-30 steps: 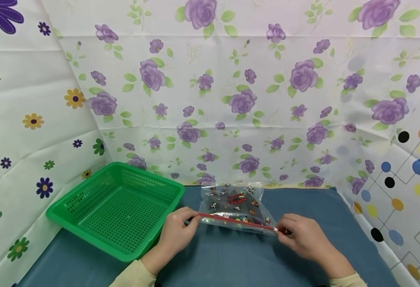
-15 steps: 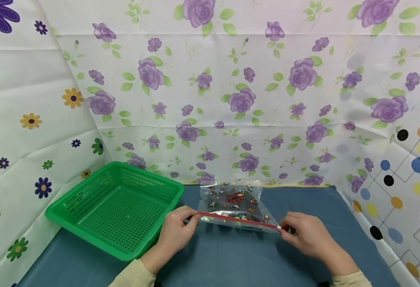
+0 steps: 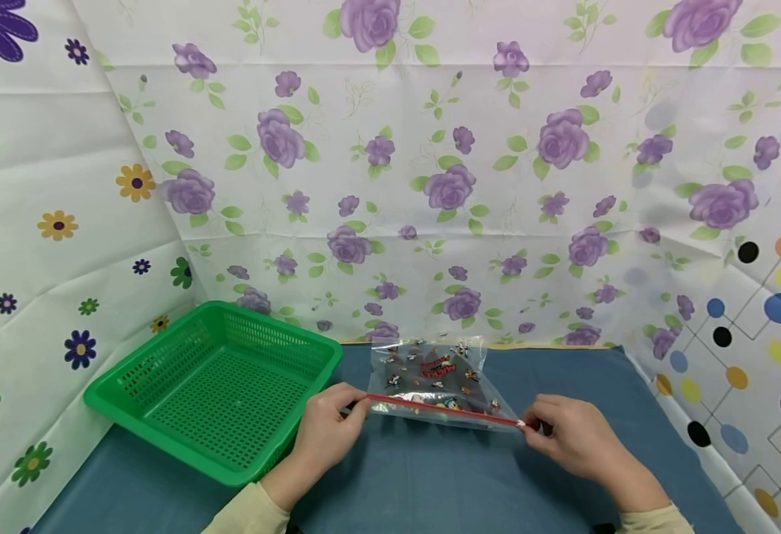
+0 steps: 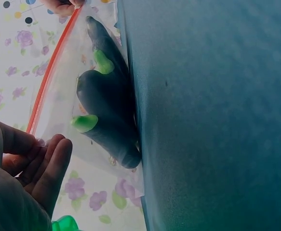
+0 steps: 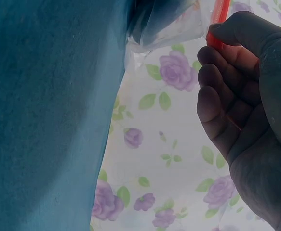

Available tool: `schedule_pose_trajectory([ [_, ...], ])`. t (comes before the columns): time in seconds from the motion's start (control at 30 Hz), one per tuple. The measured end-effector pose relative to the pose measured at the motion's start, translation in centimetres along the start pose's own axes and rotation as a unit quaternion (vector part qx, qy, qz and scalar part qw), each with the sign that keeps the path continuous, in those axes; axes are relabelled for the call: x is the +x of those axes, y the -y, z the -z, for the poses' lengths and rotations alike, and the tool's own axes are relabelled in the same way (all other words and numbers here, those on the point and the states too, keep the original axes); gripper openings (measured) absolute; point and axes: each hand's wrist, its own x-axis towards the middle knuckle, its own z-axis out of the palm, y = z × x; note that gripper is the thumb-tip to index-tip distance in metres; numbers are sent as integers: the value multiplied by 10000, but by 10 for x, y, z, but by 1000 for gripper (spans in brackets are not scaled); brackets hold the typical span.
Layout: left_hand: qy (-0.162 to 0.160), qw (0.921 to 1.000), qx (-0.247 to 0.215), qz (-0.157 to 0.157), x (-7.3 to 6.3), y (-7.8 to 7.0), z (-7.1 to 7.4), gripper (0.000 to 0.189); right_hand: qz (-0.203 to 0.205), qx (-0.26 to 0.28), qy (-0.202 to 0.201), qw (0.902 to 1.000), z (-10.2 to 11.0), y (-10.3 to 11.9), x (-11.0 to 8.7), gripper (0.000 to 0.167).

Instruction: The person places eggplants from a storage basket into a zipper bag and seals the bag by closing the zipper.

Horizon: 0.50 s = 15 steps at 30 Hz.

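Observation:
A clear zip bag [image 3: 423, 377] printed with small cartoon figures lies on the blue cloth, its red zip strip [image 3: 443, 409] stretched taut toward me. My left hand [image 3: 328, 424] pinches the left end of the strip between thumb and fingers. At the other end, by a small white slider [image 3: 521, 423], my right hand [image 3: 573, 434] pinches the corner; in the right wrist view the thumb presses the red strip end [image 5: 216, 39]. Inside the bag, the left wrist view shows dark eggplants [image 4: 106, 96] with green caps [image 4: 85, 123].
A green perforated basket [image 3: 297, 330] stands left of the bag, close beside my left hand and forearm. Blue cloth [image 3: 423, 482] covers the table. Flower-printed sheets [image 3: 390, 185] hang behind, with patterned sheets at both sides.
My right hand has shifted slightly right, the white slider moving right with it along the zip strip. The left hand stays nearly in place on its end.

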Motion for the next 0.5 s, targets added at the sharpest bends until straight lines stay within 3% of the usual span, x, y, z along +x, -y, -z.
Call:
schedule_pose_trajectory([
  [0.27, 419, 9987, 224, 175, 0, 2, -1, 11, -323, 139, 367, 9987, 1, 2, 1, 25],
  [0.5, 693, 9956, 612, 134, -1, 3, 0, 17, -467, 227, 711, 9961, 2, 4, 2, 23],
])
